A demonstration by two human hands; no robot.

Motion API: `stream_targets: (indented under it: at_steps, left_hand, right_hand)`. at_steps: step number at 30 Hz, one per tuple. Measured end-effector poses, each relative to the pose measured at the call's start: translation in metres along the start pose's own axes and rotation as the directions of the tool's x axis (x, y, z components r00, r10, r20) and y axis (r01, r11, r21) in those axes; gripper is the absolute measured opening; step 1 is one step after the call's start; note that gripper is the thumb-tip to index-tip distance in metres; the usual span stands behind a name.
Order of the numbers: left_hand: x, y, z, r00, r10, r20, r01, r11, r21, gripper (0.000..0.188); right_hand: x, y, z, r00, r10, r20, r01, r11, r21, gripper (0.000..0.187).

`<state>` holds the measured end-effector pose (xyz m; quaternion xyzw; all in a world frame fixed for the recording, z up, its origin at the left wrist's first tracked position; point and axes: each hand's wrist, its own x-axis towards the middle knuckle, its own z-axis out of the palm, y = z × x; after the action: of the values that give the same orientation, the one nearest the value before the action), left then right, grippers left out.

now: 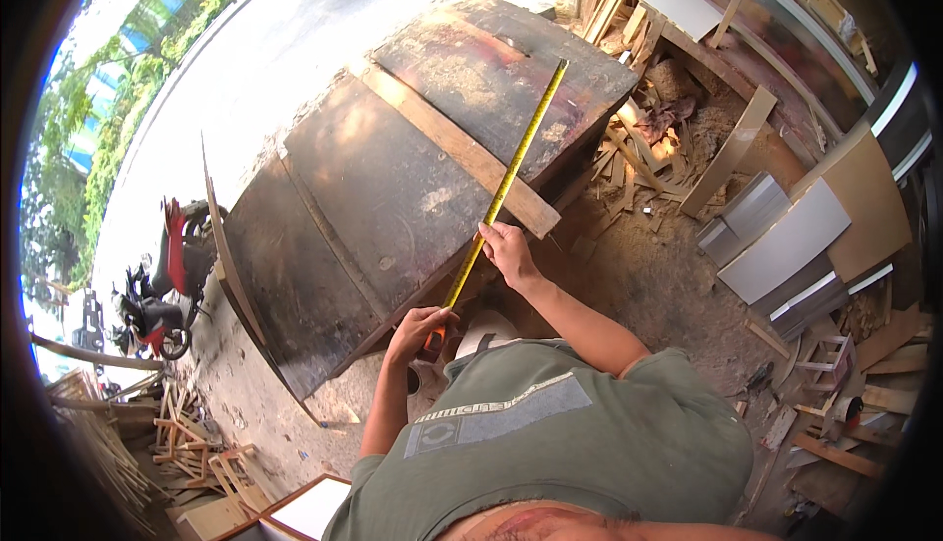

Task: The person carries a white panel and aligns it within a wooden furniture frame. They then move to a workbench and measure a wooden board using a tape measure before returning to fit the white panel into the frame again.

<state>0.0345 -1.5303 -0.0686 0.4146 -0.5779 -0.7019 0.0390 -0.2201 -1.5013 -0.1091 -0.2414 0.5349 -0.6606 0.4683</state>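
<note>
My left hand [417, 333] is closed around an orange and black tape measure [432, 343] just off the near edge of a dark workbench. From its case the yellow blade [530, 134] runs out, pulled long and straight, slanting up and to the right over the bench. Farther along, my right hand [508, 252] pinches the blade between thumb and fingers. A wooden board [457, 148] lies flat across the bench top, its near end jutting past the edge beside my right hand. The blade passes above this board.
The dark workbench [344, 197] fills the middle. Wood offcuts [629, 163] and panels [786, 251] crowd the right side. A red and black motorbike [172, 266] stands at the left, and wooden sticks and frames [211, 453] are piled at the lower left.
</note>
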Motion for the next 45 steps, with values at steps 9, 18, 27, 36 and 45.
stream_targets:
  at_steps: [9, 18, 27, 36, 45]
  left_hand:
    - [0.07, 0.01, -0.175, 0.993, 0.022, -0.119, 0.005, 0.974, 0.227, 0.036]
    - [0.153, 0.027, -0.266, 0.987, -0.021, -0.157, 0.074, 0.938, 0.338, 0.038]
    - [0.202, 0.055, -0.296, 0.99, -0.036, -0.133, 0.078, 0.944, 0.32, 0.039]
    - [0.254, 0.058, -0.312, 0.988, 0.028, -0.152, 0.039, 0.905, 0.424, 0.04]
    - [0.274, 0.068, -0.329, 0.982, -0.113, -0.15, 0.168, 0.883, 0.438, 0.043]
  right_hand:
    - [0.187, 0.003, 0.015, 0.986, 0.126, -0.107, -0.126, 0.992, 0.009, 0.03]
    - [0.161, 0.019, 0.002, 0.993, -0.091, -0.074, 0.046, 0.881, -0.471, 0.037]
    - [0.085, -0.005, -0.113, 0.915, -0.164, -0.369, -0.036, 0.877, -0.479, 0.03]
    - [0.096, -0.018, -0.163, 0.892, -0.242, -0.381, -0.168, 0.606, -0.778, 0.031]
    - [0.117, 0.006, -0.134, 0.98, 0.114, -0.165, -0.2, 0.475, -0.857, 0.049]
